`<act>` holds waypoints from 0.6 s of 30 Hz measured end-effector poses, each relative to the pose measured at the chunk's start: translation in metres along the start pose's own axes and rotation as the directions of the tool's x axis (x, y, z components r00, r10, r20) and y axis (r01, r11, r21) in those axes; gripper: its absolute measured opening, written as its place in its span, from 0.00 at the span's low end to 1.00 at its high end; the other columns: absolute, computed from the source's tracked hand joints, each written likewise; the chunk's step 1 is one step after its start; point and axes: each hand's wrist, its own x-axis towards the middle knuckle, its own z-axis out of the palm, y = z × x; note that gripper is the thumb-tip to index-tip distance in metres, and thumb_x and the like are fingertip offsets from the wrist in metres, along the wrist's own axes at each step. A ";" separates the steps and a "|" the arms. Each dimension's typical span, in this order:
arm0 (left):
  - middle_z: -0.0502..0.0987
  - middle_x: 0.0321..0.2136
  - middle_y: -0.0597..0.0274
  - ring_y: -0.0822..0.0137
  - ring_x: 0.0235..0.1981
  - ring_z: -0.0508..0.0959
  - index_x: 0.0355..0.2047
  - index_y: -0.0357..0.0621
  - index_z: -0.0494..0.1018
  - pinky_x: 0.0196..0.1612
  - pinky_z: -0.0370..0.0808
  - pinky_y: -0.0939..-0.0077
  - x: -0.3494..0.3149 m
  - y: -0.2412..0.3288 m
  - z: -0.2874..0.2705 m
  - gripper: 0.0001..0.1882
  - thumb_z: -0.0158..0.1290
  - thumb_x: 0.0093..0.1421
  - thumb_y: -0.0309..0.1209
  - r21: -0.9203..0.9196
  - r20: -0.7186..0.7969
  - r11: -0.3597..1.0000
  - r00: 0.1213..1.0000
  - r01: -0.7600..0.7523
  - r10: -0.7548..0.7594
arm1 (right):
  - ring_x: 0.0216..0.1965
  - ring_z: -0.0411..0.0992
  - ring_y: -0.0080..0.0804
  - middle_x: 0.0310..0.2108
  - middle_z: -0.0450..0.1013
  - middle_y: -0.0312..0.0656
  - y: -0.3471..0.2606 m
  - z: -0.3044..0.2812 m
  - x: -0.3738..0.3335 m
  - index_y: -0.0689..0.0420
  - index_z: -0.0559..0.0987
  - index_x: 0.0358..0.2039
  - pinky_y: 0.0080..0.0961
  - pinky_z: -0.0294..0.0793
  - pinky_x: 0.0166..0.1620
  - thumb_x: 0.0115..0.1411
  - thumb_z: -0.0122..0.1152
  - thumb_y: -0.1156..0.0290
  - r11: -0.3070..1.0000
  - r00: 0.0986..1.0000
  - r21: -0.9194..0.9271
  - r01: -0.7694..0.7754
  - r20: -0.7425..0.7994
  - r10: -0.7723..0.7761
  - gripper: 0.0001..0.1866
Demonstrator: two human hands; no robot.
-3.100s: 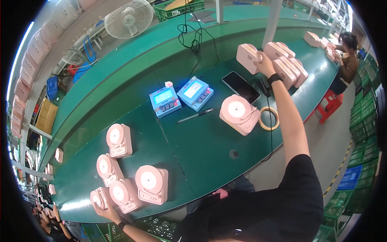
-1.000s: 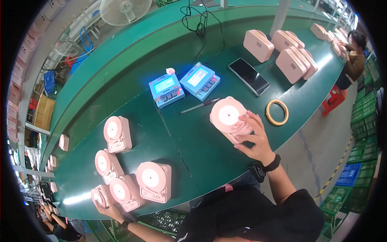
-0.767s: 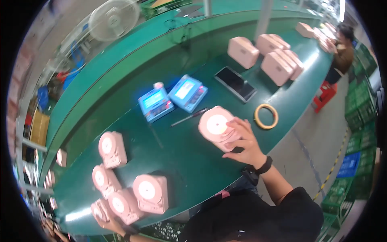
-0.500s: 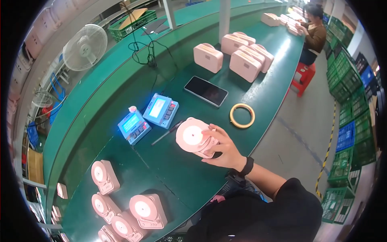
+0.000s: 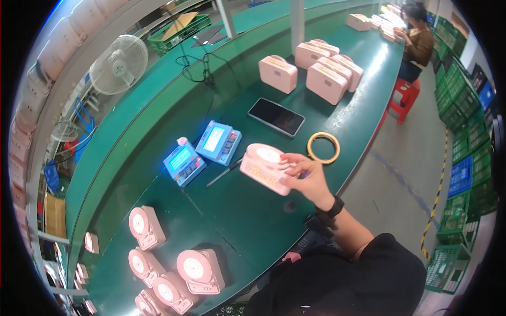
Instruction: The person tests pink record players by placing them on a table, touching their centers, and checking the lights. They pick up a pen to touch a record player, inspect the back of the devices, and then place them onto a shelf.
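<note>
I'm viewing a green bench (image 5: pixel 240 226). Five pink turntable-style players (image 5: pixel 200 269) are lying at its left end, discs showing; five pink cases (image 5: pixel 327 83) are standing upright farther back. One held pink player (image 5: pixel 259 173) is tilting over the bench, gold-marked side facing the camera. My right hand (image 5: pixel 312 181) is pinching only its right end, partly closed, thumb against the marked side, fingers on top; the rest is projecting left, past the fingertips. Left hand: I'm not managing to tell its grip. Phone (image 5: pixel 276 117), tape ring (image 5: pixel 323 161) and pen (image 5: pixel 226 172) are lying nearby.
</note>
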 end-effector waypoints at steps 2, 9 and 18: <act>0.70 0.50 0.39 0.49 0.48 0.73 0.53 0.29 0.67 0.50 0.73 0.53 0.000 -0.018 0.008 0.37 0.67 0.49 0.40 0.010 0.004 0.996 0.996 0.092 -0.092 | 0.50 0.72 0.35 0.51 0.72 0.54 -0.003 -0.005 0.004 0.63 0.79 0.19 0.31 0.67 0.55 0.43 0.69 0.82 0.987 0.992 0.134 -0.093 -0.073 0.103 0.06; 0.66 0.57 0.41 0.48 0.60 0.64 0.58 0.29 0.64 0.63 0.58 0.57 0.012 -0.071 0.013 0.37 0.61 0.56 0.42 0.117 0.030 0.993 0.999 -0.026 0.023 | 0.49 0.72 0.35 0.52 0.70 0.55 -0.001 -0.008 0.009 0.63 0.79 0.19 0.30 0.68 0.54 0.45 0.67 0.85 0.963 0.986 0.236 -0.131 -0.065 0.151 0.05; 0.65 0.58 0.41 0.48 0.60 0.63 0.58 0.31 0.64 0.64 0.58 0.57 0.009 -0.060 0.013 0.36 0.62 0.56 0.42 0.139 0.038 0.990 0.999 0.004 -0.009 | 0.47 0.73 0.34 0.52 0.71 0.53 0.000 -0.011 0.008 0.63 0.79 0.19 0.30 0.70 0.52 0.45 0.66 0.86 0.964 0.985 0.237 -0.123 -0.089 0.147 0.05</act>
